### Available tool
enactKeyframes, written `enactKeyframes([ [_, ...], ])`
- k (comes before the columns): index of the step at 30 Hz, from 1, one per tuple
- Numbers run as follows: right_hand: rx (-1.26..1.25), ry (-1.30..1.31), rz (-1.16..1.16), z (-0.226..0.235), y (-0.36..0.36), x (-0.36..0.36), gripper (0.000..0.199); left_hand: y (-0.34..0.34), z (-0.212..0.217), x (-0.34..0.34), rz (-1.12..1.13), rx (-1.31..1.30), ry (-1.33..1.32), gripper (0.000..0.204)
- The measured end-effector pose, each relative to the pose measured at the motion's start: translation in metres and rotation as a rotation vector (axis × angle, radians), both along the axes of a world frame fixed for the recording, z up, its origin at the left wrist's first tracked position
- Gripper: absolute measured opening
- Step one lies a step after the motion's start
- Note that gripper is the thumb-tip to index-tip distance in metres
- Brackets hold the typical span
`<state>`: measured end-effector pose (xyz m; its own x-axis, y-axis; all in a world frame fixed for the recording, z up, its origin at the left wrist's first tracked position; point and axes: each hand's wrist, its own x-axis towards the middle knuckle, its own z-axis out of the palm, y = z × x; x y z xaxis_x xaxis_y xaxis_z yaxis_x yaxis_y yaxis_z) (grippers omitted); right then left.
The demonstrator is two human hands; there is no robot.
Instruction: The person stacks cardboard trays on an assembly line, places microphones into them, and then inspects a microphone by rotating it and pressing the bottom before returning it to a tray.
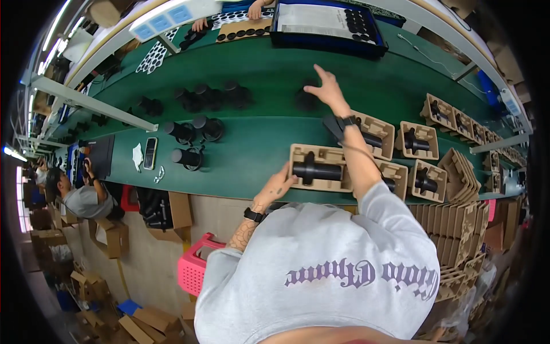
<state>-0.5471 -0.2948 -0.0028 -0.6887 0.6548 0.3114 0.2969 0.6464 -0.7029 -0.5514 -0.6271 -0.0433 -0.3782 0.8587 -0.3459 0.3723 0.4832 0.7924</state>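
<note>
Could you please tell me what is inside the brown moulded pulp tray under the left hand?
A black cylindrical part lies in the brown moulded pulp tray; the left hand touches its near corner.

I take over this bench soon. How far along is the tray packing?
Done: several cardboard trays on the right each hold a black part. In hand: the left hand steadies the near tray, already loaded, while the right hand reaches toward a loose black part. Left: loose parts on the green belt, empty trays stacked.
</note>
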Motion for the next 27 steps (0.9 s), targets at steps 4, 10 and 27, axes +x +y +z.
enactKeyframes([
  [4,-0.161,-0.236,-0.101,-0.028,-0.043,-0.028,0.071,-0.057,-0.01,-0.029,0.078,0.138,-0.37,0.05],
  [10,-0.216,0.131,0.073,0.034,-0.077,0.012,0.048,-0.122,0.017,-0.092,0.232,0.137,-0.13,0.043],
  [27,-1.199,1.055,0.784,0.15,-0.203,0.049,0.089,-0.045,0.267,-0.068,-0.055,1.297,0.749,0.054],
])
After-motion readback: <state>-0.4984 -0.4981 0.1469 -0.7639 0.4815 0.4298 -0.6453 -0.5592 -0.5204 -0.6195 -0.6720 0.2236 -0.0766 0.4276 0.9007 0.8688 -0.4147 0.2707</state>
